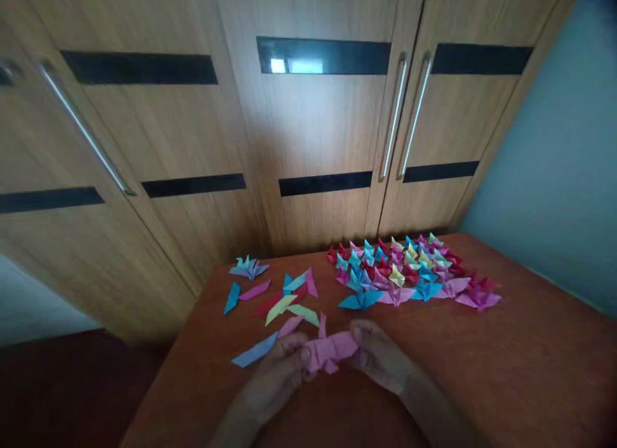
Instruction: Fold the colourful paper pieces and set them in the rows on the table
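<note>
A pink folded paper crane (331, 350) is held between my two hands above the table's near part, its wings spread sideways and a narrow point sticking up. My left hand (284, 367) pinches its left wing. The right wing's end is gripped by my right hand (378, 353), thumb and fingers closed on it. Just beyond my left hand lie flat folded paper pieces: a lavender strip (255, 350), a pink piece (290, 326), a pale green piece (304, 314) and a yellow piece (279, 310).
Rows of finished paper cranes (398, 276) in many colours fill the table's back right. Two more cranes (249, 268) sit at the back left, near a blue strip (232, 298). A wooden wardrobe (328, 126) stands behind the table (482, 364), with a pale wall (554, 178) at right.
</note>
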Motion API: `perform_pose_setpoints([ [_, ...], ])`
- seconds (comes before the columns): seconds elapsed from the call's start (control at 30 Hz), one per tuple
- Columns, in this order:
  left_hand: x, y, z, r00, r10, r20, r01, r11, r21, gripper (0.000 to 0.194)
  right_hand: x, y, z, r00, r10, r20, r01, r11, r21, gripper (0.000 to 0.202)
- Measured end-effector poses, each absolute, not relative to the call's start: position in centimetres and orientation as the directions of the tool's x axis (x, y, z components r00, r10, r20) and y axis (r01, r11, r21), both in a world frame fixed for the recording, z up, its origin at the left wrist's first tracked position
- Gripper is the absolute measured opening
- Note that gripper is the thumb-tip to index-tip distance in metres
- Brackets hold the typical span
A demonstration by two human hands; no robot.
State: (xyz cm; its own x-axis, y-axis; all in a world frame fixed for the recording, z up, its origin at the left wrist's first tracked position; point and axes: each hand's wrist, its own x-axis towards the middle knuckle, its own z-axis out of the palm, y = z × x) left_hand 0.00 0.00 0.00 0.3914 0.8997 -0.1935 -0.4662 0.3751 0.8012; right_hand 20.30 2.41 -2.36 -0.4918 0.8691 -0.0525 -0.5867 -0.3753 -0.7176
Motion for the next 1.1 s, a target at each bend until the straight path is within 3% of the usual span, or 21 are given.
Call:
perform_pose_setpoints([
  [0.2,-0.1,0.6,0.6,0.322,0.918,-0.233,-0.349,0.344,0.872,0.018,20.4,2.9,-1.6,-0.344,0.935,-0.092,-0.518,-0.271,-0.811,0.031],
  [0.37,-0.1,1.0,1.0,0.303,0.93,-0.21,-0.146,0.263,0.954,0.024,20.3,3.5,-1.7,-0.208,0.973,-0.095,-0.298,-0.156,-0.942,0.031],
  [0.5,0.1,1.3,0.8,0.22,0.96,-0.176,0.02,0.176,0.984,0.026,20.8,4.3,-2.1,-0.03,0.999,0.038,-0.041,0.037,-0.998,0.029],
  [0.63,0.5,1.3,0.6,0.159,0.974,-0.163,0.068,0.154,0.986,0.026,21.2,3.7,-1.9,0.151,0.949,0.277,0.2,0.245,-0.949,0.024],
  [0.73,0.9,1.3,0.4,0.163,0.974,-0.16,0.07,0.15,0.986,0.027,20.7,2.5,-1.3,0.024,0.923,0.384,0.355,0.351,-0.866,0.019],
  [0.87,1.2,1.3,0.2,0.192,0.971,-0.142,0.079,0.129,0.988,0.029,19.7,1.5,-1.0,-0.168,0.897,0.409,0.453,0.438,-0.776,0.01],
  [1.1,1.4,1.4,-0.3,0.261,0.954,-0.148,0.097,0.126,0.987,0.029,19.4,1.7,-1.7,-0.184,0.865,0.468,0.565,0.482,-0.669,0.014],
])
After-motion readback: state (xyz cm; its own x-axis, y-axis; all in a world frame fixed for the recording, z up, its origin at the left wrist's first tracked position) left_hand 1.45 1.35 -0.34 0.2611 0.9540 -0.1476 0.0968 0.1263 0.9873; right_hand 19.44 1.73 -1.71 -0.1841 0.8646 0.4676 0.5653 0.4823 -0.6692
